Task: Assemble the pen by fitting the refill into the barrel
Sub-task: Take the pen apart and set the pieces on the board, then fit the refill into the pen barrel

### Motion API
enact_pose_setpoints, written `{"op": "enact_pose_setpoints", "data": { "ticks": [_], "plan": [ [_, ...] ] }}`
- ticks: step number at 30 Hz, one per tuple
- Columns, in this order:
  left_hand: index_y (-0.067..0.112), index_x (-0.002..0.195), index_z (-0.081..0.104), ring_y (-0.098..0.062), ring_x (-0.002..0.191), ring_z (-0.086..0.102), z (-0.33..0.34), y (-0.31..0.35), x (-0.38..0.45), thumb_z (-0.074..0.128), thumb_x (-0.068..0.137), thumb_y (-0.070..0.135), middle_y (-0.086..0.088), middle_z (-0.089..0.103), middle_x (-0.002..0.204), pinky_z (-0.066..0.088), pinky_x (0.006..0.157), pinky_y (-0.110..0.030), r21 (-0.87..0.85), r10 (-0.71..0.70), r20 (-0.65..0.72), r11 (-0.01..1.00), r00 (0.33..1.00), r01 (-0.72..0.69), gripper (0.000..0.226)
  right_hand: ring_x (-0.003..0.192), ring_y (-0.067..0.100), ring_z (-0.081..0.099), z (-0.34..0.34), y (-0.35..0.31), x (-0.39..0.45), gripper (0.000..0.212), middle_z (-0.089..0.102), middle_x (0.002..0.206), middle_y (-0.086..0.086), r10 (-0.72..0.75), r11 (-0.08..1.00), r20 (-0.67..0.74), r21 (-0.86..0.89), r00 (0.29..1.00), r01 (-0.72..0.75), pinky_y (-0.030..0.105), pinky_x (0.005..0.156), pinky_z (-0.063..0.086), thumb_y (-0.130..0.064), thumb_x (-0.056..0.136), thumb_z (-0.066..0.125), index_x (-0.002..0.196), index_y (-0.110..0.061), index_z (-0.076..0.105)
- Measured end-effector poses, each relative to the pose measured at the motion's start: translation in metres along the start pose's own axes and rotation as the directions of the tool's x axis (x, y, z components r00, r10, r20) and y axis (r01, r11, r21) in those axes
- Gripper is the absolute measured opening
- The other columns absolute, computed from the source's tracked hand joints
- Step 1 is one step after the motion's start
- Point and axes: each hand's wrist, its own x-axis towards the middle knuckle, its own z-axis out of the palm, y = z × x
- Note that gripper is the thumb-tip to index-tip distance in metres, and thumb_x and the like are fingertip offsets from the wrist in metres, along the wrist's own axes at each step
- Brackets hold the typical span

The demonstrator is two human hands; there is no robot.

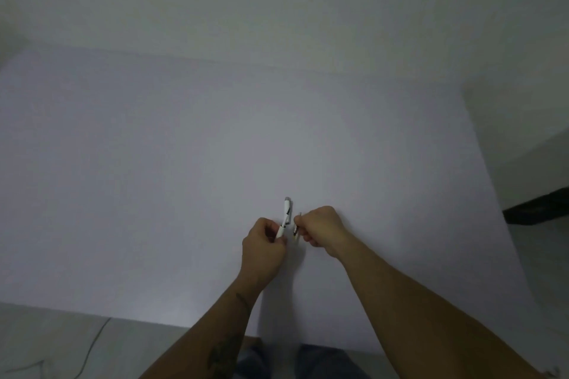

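My left hand (264, 242) grips the lower end of a white pen barrel (285, 217) with a grey cap end and a dark clip; the barrel points up and away from me. Just to its right, my right hand (323, 229) pinches a thin refill (296, 227) between thumb and fingers, held nearly parallel to the barrel and a small gap apart from it. Both hands hover over the middle of a white table (184, 163). The refill's lower tip is dark; most of its length is hidden by my fingers.
The table's near edge (154, 318) runs across the bottom, with a thin cable (92, 344) on the pale floor below left. A dark object (538, 206) lies past the table's right edge. A plain wall stands behind.
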Motion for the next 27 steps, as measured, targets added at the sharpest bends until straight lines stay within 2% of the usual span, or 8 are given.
{"op": "enact_pose_setpoints", "data": {
  "ticks": [4,9,12,16,23,27],
  "plan": [
    [0.012,0.079,0.058,-0.014,0.061,0.052,0.007,0.006,0.0,0.068,0.084,0.014,-0.001,0.062,0.071,0.042,0.056,-0.026,-0.034,-0.002,0.032,0.999,0.999,0.003,0.011,0.047,0.015,0.057,-0.01,0.002,-0.003,0.013,0.066,0.062,0.009,0.076,0.988,0.074,0.13,0.994,-0.085,0.022,0.046,0.045,-0.01,0.086,0.065,0.076,-0.004,0.069],
    [0.01,0.083,0.061,-0.015,0.065,0.056,0.015,0.009,-0.002,0.07,0.084,0.015,-0.005,0.067,0.076,0.046,0.059,-0.028,-0.044,-0.015,0.047,0.999,0.999,0.018,0.01,0.053,0.017,0.061,-0.018,0.004,-0.004,0.013,0.068,0.067,0.01,0.093,0.977,0.095,0.183,0.991,-0.109,0.023,0.048,0.047,-0.011,0.088,0.063,0.082,-0.004,0.071],
    [0.009,0.085,0.063,-0.019,0.07,0.06,0.021,0.009,-0.002,0.068,0.084,0.012,-0.005,0.068,0.079,0.049,0.062,-0.029,-0.046,-0.047,0.031,0.998,0.998,0.049,0.006,0.048,0.015,0.056,-0.024,0.005,-0.001,0.016,0.065,0.063,0.009,0.052,0.97,-0.007,0.238,0.999,-0.049,0.021,0.045,0.043,-0.011,0.086,0.063,0.072,-0.006,0.069],
    [0.012,0.085,0.063,-0.02,0.073,0.061,0.026,0.009,-0.002,0.067,0.083,0.011,-0.005,0.068,0.081,0.047,0.061,-0.025,-0.021,-0.071,0.017,0.997,0.997,0.071,0.004,0.05,0.017,0.05,-0.036,0.005,0.006,0.019,0.06,0.061,0.007,-0.002,0.94,-0.143,0.337,0.99,0.051,0.024,0.047,0.043,-0.012,0.089,0.061,0.074,-0.006,0.07],
    [0.013,0.083,0.061,-0.015,0.067,0.057,0.034,0.013,-0.004,0.065,0.083,0.012,-0.002,0.064,0.077,0.047,0.059,-0.027,0.09,-0.044,-0.038,0.995,0.998,0.047,0.005,0.052,0.014,0.06,-0.053,0.009,0.007,0.016,0.069,0.063,0.005,-0.059,0.956,-0.111,0.28,0.992,0.088,0.023,0.049,0.052,-0.013,0.087,0.064,0.074,-0.009,0.072],
    [0.015,0.084,0.06,-0.012,0.066,0.056,0.034,0.017,-0.006,0.063,0.082,0.007,-0.001,0.062,0.077,0.042,0.055,-0.022,0.115,-0.033,-0.047,0.993,0.998,0.038,0.009,0.05,0.01,0.063,-0.057,0.0,0.003,0.016,0.072,0.061,0.002,-0.131,0.937,-0.062,0.319,0.989,0.144,0.022,0.05,0.053,-0.01,0.085,0.064,0.073,-0.009,0.074]
  ]
}}
